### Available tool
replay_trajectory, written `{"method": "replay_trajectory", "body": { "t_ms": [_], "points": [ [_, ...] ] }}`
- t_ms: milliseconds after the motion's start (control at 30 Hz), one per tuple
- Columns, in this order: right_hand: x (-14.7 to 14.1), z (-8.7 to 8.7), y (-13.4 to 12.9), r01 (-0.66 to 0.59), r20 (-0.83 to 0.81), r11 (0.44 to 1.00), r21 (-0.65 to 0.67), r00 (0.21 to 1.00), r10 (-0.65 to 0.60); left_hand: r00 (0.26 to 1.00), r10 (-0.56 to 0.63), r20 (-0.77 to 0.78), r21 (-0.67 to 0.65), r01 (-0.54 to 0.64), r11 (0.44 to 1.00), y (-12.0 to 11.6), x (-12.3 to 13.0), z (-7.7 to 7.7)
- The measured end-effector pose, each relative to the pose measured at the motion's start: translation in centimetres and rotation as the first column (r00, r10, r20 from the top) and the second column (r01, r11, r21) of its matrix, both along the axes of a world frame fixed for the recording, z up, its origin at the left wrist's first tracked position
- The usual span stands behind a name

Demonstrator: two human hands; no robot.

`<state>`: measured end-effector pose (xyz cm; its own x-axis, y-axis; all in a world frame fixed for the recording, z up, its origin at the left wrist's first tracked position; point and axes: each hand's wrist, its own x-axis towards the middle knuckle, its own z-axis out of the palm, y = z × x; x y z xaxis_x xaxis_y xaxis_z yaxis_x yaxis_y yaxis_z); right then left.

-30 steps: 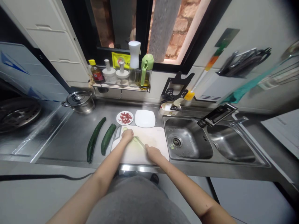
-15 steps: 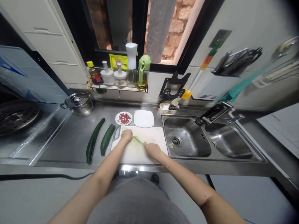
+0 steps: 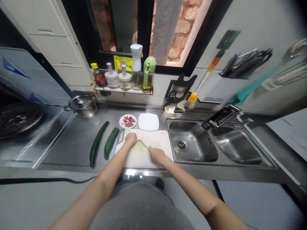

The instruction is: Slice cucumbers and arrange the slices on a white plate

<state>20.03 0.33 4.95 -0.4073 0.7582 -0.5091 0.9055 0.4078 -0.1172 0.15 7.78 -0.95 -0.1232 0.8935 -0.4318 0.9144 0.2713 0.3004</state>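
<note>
Knife in the right hand, left hand curled close by, over the chopping board.
From where I stand, the right hand point(image 3: 157, 155) is wrapped around the handle end of the knife point(image 3: 144, 145), whose blade slants across the board point(image 3: 153, 161) toward a pale green round point(image 3: 139, 143) beside the left hand point(image 3: 131, 139). The left fingers are bent inward, probably to steady something and spare the fingertips; whether they grip anything underneath, I can't tell. Another slice point(image 3: 128, 132) lies near the board's far left corner, seemingly out of the blade's path. The long cucumber point(image 3: 98, 143) and shorter cucumber point(image 3: 111, 143) rest left of the board, likely for easy reach. Behind it sit the dish of red bits point(image 3: 128, 121) and the white plate point(image 3: 148, 121), presumably there to leave elbow room.
</note>
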Motion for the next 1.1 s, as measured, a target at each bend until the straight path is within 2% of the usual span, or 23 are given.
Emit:
{"method": "replay_trajectory", "body": {
  "t_ms": [467, 733, 900, 1100],
  "points": [
    [0.2, -0.5, -0.1, 0.02, -0.004, 1.0, -0.009, 1.0, -0.02, 1.0, 0.002, 0.008, 0.035, -0.002, 0.999, -0.3, 0.0, 0.2],
    [1.6, 0.5, -1.6, 0.052, 0.018, 0.997, -0.054, 0.999, -0.051, 1.0, 0.001, 0.005, 0.092, -0.002, 0.996, -1.9, 0.7, 0.4],
    [2.5, 0.9, -2.8, 0.07, 0.02, 0.995, -0.074, 0.997, -0.069, 0.998, -0.057, -0.031, 0.184, 0.061, 0.981, -3.7, 1.5, 0.6],
    [3.1, 0.9, -3.9, 0.12, -0.005, 0.991, -0.06, 0.993, -0.121, 0.981, -0.137, -0.134, 0.207, 0.163, 0.965, -4.8, 2.6, 0.8]
  ]
}}
